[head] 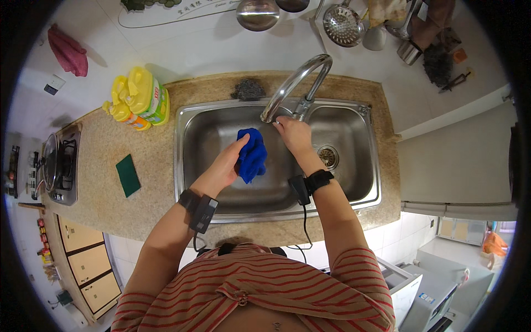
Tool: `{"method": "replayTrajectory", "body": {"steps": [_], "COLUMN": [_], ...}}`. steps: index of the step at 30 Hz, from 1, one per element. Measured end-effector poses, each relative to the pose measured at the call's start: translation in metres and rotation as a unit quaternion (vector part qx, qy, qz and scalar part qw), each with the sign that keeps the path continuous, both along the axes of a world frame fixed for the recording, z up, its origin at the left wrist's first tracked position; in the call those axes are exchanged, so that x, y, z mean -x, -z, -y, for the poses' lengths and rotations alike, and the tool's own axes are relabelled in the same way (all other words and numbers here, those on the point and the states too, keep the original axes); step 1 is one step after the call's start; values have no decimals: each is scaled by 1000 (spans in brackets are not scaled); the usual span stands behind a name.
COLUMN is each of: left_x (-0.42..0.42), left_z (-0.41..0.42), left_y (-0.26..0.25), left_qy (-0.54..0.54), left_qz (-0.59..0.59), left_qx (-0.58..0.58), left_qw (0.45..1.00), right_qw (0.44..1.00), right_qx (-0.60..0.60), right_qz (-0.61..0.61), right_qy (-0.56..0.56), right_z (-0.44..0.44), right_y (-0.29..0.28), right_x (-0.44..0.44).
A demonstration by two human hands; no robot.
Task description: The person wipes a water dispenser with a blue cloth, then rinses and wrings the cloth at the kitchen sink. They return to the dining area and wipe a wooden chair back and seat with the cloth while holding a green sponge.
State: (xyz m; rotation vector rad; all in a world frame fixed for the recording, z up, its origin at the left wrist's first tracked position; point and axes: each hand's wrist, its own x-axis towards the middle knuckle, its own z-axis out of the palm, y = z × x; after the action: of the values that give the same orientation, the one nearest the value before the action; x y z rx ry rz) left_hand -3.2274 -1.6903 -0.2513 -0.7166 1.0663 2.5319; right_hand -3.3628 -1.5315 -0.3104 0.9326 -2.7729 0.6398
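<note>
Over the larger left basin of a steel double sink (pixel 265 207), my left hand (pixel 227 164) grips a bunched blue cloth (pixel 253 155). My right hand (pixel 293 135) is at the base of the curved chrome faucet (pixel 286 93), its fingers around the handle, which they mostly cover. The spout's end hangs just left of that hand, above the left basin. I see no water stream from it. The right basin's drain strainer (pixel 327 157) shows beside my right forearm.
A green scouring pad (pixel 128 175) lies on the stone counter (pixel 95 166) at left. Yellow detergent jugs (pixel 145 97) stand near the wall. A steel wool scrubber (pixel 249 89) sits behind the sink. Ladles and a skimmer (pixel 343 25) hang above; a gas stove (pixel 62 166) is far left.
</note>
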Motion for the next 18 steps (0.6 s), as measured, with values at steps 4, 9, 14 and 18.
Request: {"method": "replayTrajectory", "body": {"steps": [4, 9, 14, 18], "left_x": [8, 11, 8, 14], "left_z": [0, -1, 5, 4], "left_y": [2, 3, 16, 22], "left_qy": [1, 22, 26, 40], "left_qz": [40, 62, 67, 50], "left_qx": [9, 11, 42, 32], "left_qw": [999, 998, 997, 997], "right_qw": [1000, 999, 976, 835], "right_qx": [-5, 10, 195, 421], "right_qz": [-11, -18, 69, 345], "right_qy": [14, 40, 66, 77], "right_z": [1, 1, 5, 2], "right_y": [2, -2, -24, 55], "right_x": [-1, -6, -52, -68]}}
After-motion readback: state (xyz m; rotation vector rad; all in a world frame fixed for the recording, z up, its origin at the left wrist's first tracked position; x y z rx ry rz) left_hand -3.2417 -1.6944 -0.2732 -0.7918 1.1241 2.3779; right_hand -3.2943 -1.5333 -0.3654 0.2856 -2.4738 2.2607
